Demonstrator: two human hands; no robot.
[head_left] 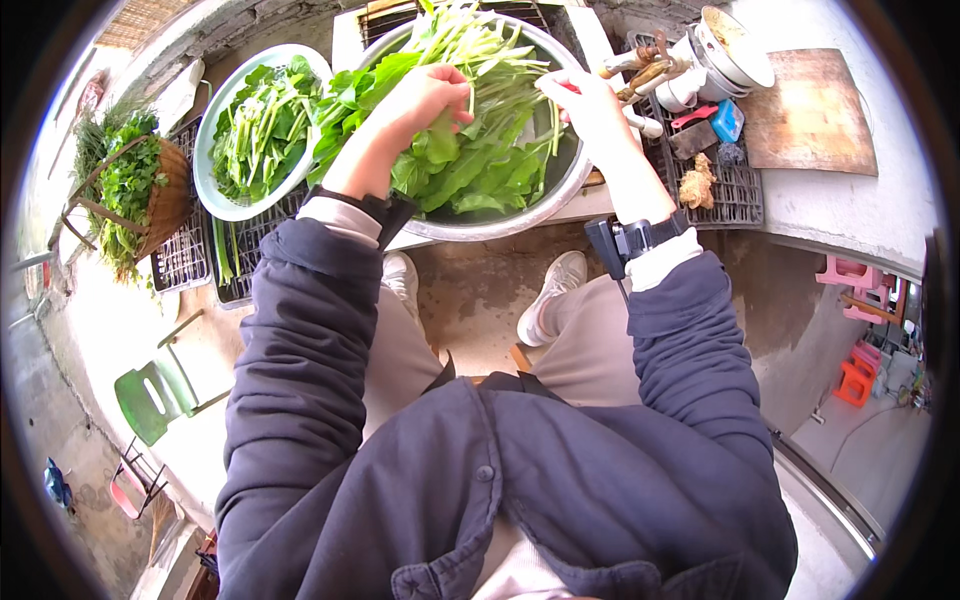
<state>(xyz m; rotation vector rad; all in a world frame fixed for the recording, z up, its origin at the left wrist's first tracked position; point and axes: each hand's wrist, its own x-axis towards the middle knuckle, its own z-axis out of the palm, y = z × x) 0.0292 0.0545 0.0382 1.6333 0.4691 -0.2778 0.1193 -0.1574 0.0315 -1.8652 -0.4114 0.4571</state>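
Slanting away rightward, pale stems [497, 62]

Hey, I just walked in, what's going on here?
A person has both hands over a metal basin of leafy greens. The left hand is curled over them; the right hand is by the basin's right side, its exact grip unclear. To the left, a pale bowl also holds greens, with a woven basket beyond it.

A dark navy cloth jacket [610, 480], its bunched sleeves [300, 330] wrinkled, has a small round dark button [485, 472]. Pale inner cuffs [660, 262] show beneath black wrist straps [667, 228]; the right strap carries a boxy black device [618, 242]. Beige trousers [595, 355] meet white laced shoes [553, 298].
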